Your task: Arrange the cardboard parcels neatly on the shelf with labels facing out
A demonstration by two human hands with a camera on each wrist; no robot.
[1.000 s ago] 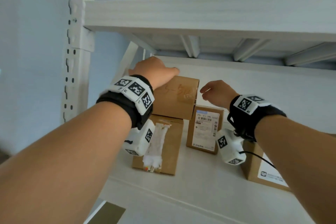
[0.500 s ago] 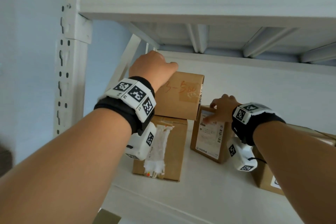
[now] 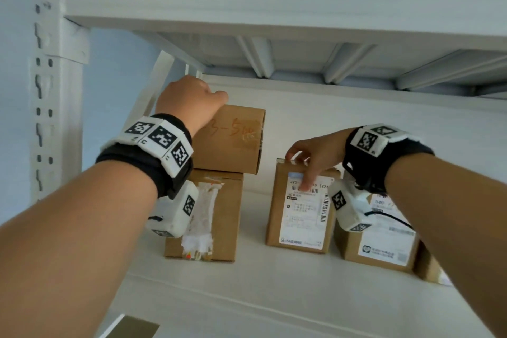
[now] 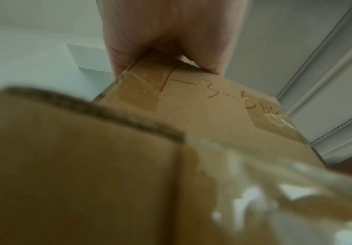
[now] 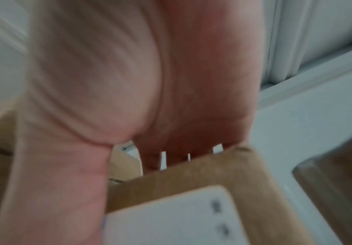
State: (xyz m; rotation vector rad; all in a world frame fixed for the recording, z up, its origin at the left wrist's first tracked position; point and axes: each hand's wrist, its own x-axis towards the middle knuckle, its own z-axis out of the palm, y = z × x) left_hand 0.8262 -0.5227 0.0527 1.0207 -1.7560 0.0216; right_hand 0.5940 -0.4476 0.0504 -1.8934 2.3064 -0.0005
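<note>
A small parcel with red handwriting (image 3: 233,140) (image 4: 213,102) is stacked on a larger taped parcel (image 3: 216,217) (image 4: 87,174) at the shelf's left. My left hand (image 3: 192,101) (image 4: 164,54) grips the top parcel's far upper edge. A middle parcel with a white shipping label (image 3: 301,211) (image 5: 191,190) stands upright, label facing out. My right hand (image 3: 312,156) (image 5: 129,116) holds its top edge, thumb on the label and fingers over the back. A third labelled parcel (image 3: 384,239) stands to its right.
The white shelf board (image 3: 274,296) has bare room in front of the parcels. The upper shelf (image 3: 274,5) hangs close overhead. A perforated white upright post (image 3: 46,90) stands at the left. Another brown box (image 3: 430,269) shows at the far right.
My right hand dropped from beside the top parcel onto the middle labelled parcel and took hold of its top edge; that parcel now stands further right. The left hand stayed on the top parcel.
</note>
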